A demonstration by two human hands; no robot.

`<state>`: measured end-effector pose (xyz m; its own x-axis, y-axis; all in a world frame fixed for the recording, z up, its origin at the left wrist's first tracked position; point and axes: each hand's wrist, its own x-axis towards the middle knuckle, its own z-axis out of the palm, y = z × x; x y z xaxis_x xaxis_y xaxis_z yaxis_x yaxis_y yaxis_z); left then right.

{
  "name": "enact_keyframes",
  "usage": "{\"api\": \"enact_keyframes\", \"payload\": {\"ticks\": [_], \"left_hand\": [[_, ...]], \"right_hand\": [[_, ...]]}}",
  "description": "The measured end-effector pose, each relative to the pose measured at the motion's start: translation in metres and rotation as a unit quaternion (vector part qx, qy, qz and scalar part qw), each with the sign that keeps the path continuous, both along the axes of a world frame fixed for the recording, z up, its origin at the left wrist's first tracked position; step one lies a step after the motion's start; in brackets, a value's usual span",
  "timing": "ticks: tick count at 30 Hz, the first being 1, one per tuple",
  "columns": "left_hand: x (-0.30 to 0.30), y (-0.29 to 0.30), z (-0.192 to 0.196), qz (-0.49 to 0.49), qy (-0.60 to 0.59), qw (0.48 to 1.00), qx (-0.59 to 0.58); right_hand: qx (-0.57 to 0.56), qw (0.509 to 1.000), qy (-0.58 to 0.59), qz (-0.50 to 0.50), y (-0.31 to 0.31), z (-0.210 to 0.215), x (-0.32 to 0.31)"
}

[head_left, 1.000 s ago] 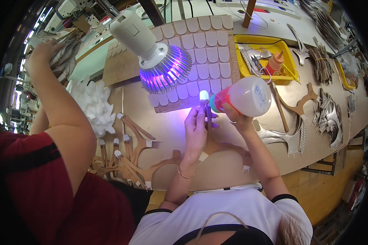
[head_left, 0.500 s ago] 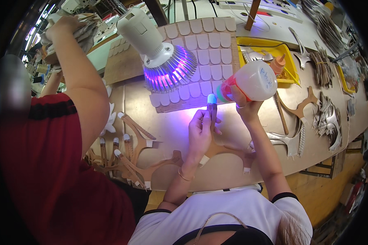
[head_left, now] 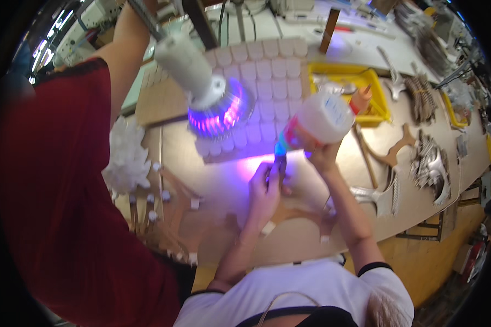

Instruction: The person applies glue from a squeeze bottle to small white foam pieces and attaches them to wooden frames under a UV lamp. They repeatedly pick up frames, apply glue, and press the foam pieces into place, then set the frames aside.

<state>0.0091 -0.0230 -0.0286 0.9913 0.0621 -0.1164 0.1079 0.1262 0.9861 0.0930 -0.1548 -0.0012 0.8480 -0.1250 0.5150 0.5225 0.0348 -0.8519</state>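
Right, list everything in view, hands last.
Large bottle: one, whitish, centre
Held strap: one, brown, centre
Lamp: one, white, left of centre
Rounded pieces: many, pale, far centre
Trays: at least two, yellow, right
Small bottle: one, orange, in a tray
Pile: one, white, left
Other straps: several, brown, both sides
Silver pieces: several, silver, right
Machinery: uncounted, white, far left
Table: one, tan, beneath
Co-worker's sleeve: one, red, left
Left hand: one, on held strap
Right hand: one, on large bottle
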Motion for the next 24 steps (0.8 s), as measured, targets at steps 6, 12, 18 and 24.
{"api": "enact_keyframes", "payload": {"ticks": [6, 12, 18, 24], "left_hand": [[0.005, -0.005, 0.005, -0.01, 0.02, 1.0, -0.008], [0.005, -0.006, 0.002, -0.035, 0.002, 0.999, -0.004], [0.003, -0.003, -0.007, -0.014, -0.02, 0.999, 0.025], [0.001, 0.0, -0.01, 0.002, 0.0, 0.999, 0.036]], "right_hand": [[-0.103, 0.994, -0.035, -0.033, -0.007, -0.011, 0.007], [-0.045, 0.996, -0.052, -0.049, -0.02, 0.011, -0.002], [0.189, 0.978, 0.037, -0.083, -0.034, 0.013, -0.009], [0.222, 0.933, 0.282, 0.005, -0.076, -0.015, -0.015]]}}
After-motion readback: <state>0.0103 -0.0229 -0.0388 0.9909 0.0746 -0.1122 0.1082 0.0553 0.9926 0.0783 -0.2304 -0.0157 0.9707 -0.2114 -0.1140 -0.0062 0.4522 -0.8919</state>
